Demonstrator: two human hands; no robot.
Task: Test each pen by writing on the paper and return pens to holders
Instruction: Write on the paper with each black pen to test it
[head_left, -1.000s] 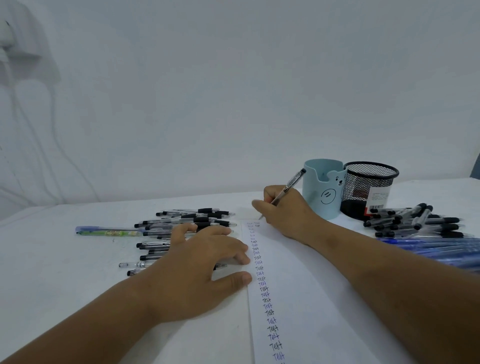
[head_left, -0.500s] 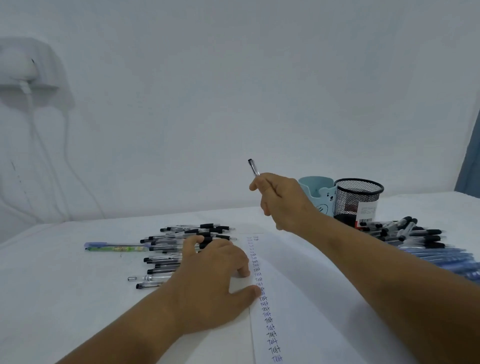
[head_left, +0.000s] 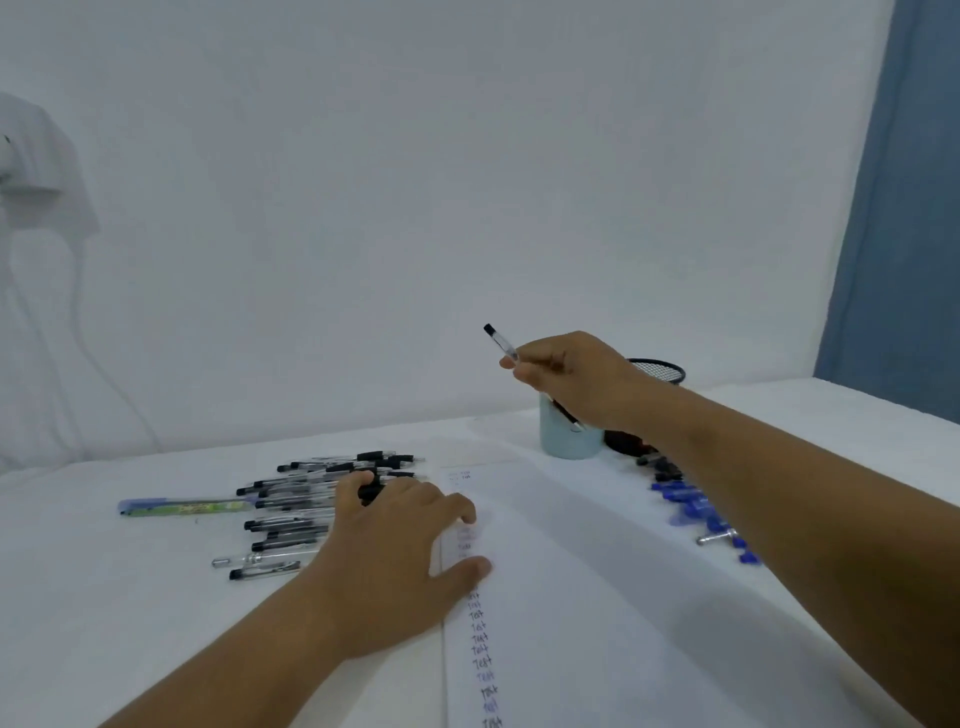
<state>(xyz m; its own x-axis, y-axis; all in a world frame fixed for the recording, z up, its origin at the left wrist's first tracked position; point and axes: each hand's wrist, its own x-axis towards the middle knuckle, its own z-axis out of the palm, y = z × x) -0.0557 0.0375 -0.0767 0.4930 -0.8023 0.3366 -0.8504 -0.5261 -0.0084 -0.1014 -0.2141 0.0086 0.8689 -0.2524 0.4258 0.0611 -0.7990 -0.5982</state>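
Note:
My right hand (head_left: 569, 376) grips a clear pen with a black end (head_left: 500, 340) in the air, just above the light blue holder (head_left: 566, 441). The pen's lower tip pokes out under the hand over that holder. Behind it, the black mesh holder (head_left: 660, 370) is mostly hidden by my wrist. My left hand (head_left: 397, 545) lies flat on the left edge of the white paper (head_left: 571, 597), thumb and fingertips on the column of written "Test" words (head_left: 480, 649). A pile of black-capped pens (head_left: 311, 499) lies left of the paper.
A green and purple pen (head_left: 182, 506) lies at the far left of the pile. Blue pens (head_left: 696, 514) and a few black ones lie right of the paper, partly under my right forearm. A blue curtain (head_left: 904, 208) hangs at the right; a plug and cable are on the left wall.
My right hand has lifted the pen off the top of the paper and carried it right, over the light blue holder. My left hand stays on the paper.

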